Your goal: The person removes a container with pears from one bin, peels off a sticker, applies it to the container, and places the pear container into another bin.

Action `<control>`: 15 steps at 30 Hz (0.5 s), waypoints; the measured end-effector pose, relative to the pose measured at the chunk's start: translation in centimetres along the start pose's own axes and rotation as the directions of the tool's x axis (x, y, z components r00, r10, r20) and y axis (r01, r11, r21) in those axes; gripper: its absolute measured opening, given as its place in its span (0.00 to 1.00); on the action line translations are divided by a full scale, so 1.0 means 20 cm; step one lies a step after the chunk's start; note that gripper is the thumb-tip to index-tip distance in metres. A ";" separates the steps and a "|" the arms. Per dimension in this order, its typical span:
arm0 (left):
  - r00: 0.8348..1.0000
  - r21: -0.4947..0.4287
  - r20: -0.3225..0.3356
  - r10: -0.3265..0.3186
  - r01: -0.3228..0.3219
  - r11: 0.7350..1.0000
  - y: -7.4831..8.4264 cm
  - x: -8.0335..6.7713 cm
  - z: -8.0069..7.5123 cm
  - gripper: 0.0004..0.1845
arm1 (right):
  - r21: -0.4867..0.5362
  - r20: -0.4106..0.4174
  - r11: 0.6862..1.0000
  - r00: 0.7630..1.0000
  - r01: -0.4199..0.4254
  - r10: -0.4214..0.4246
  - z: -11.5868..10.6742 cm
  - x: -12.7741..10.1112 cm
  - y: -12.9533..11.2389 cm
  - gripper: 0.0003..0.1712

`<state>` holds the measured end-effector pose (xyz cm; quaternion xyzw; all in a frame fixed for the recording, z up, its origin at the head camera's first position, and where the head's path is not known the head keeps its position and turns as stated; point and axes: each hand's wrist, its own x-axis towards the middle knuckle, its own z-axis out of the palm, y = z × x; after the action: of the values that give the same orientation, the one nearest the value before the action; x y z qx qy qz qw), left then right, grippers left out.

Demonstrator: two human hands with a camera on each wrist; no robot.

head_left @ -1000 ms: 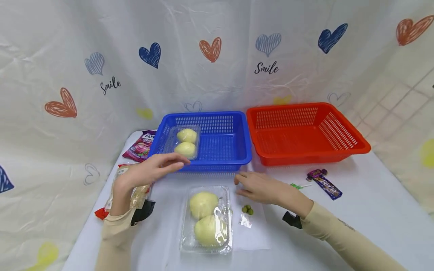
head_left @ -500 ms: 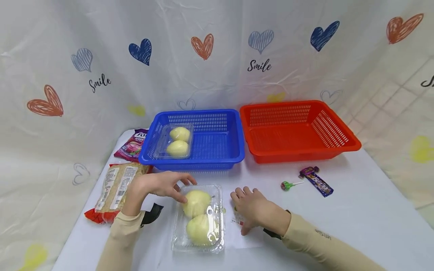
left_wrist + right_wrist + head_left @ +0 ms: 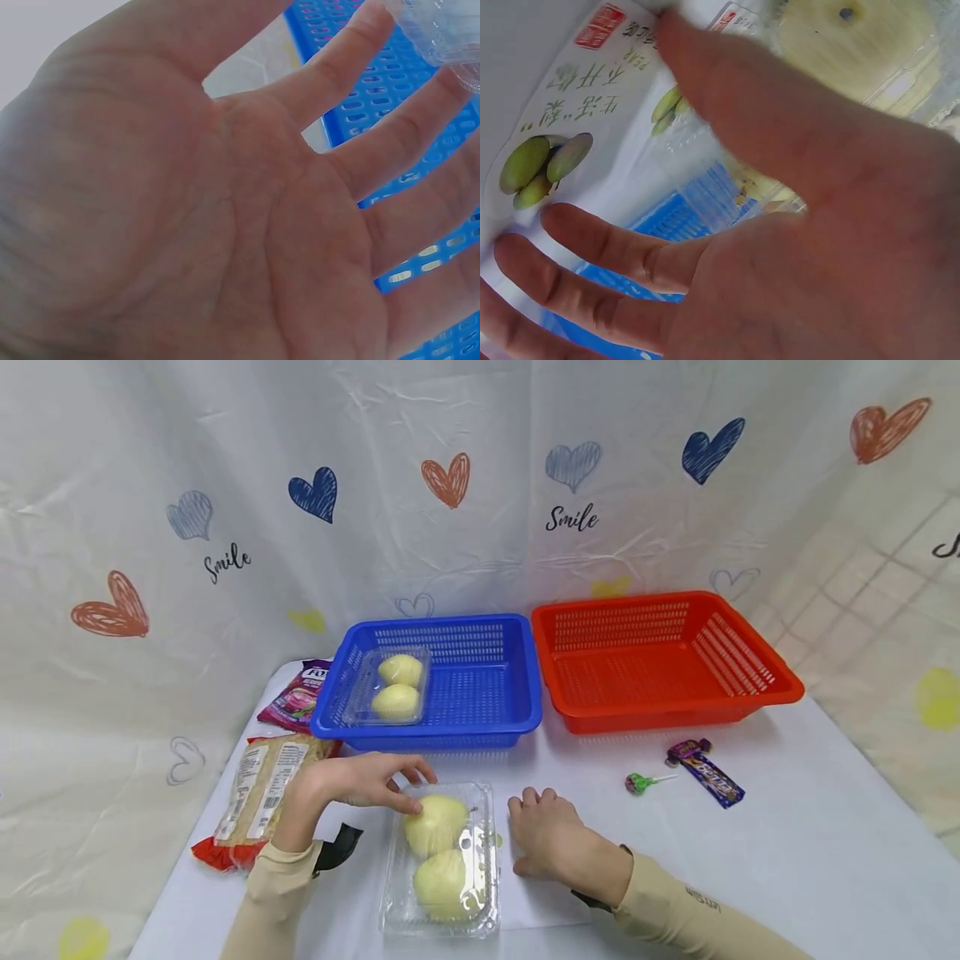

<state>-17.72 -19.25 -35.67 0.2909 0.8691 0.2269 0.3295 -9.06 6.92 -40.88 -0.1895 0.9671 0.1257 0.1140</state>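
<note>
White table [image 3: 810, 827], far right: red basket [image 3: 660, 687] with slotted walls. In front of it, a green-wrapped lollipop [image 3: 637, 784], stick pointing right toward a blue-purple wrapped bar [image 3: 716, 780]; a small purple twist-wrapped sweet [image 3: 687, 751] sits at the bar's far end. Left edge: purple printed packet [image 3: 302, 697]; nearer, a beige-filled bag [image 3: 255, 802] with red ends, lying flat. Behind: white curtain [image 3: 495, 410], printed hearts, "Smile" lettering.

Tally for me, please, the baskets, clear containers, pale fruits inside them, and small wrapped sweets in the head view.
Baskets: 2 (blue basket, red basket)
Clear containers: 2 (rear container, front container)
Pale fruits: 4 (two per container)
Small wrapped sweets: 3 (green-wrapped lollipop, purple sweet, blue-purple bar)
Total: 11
</note>
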 end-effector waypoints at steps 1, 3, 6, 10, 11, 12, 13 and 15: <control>1.000 0.001 -0.002 -0.004 0.004 1.000 0.00 0.00 0.00 0.22 | 0.002 -0.004 1.000 1.000 0.002 -0.002 0.00 0.00 0.00 0.36; 1.000 0.002 -0.004 -0.009 0.009 1.000 -0.01 0.00 0.01 0.22 | 0.011 0.007 1.000 1.000 -0.001 0.001 0.00 0.00 -0.01 0.39; 1.000 -0.007 0.000 -0.011 0.011 1.000 -0.01 -0.01 0.02 0.21 | 0.028 0.000 0.999 1.000 -0.029 0.029 0.01 0.00 -0.04 0.44; 1.000 -0.009 -0.001 -0.013 0.013 1.000 -0.02 0.00 0.02 0.21 | 0.006 -0.074 0.998 0.995 -0.068 0.068 0.04 -0.02 -0.09 0.42; 1.000 -0.009 -0.003 -0.015 0.015 1.000 -0.02 0.00 0.02 0.21 | -0.002 -0.100 0.997 0.992 -0.074 0.074 0.05 -0.02 -0.10 0.38; 1.000 -0.009 -0.005 -0.017 0.017 1.000 -0.01 0.00 0.02 0.21 | -0.011 -0.119 0.997 0.990 -0.081 0.079 0.05 -0.03 -0.11 0.36; 1.000 -0.006 -0.007 -0.018 0.018 1.000 -0.01 0.00 0.02 0.21 | -0.014 -0.137 0.996 0.987 -0.084 0.081 0.05 -0.03 -0.11 0.32; 1.000 -0.003 -0.010 -0.018 0.018 1.000 0.00 0.00 0.02 0.21 | -0.009 -0.156 0.997 0.985 -0.080 0.078 0.05 -0.04 -0.11 0.23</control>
<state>-17.57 -19.22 -35.97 0.2813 0.8730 0.2267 0.3277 -7.20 5.46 -42.01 -0.1611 0.9789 0.1220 0.0315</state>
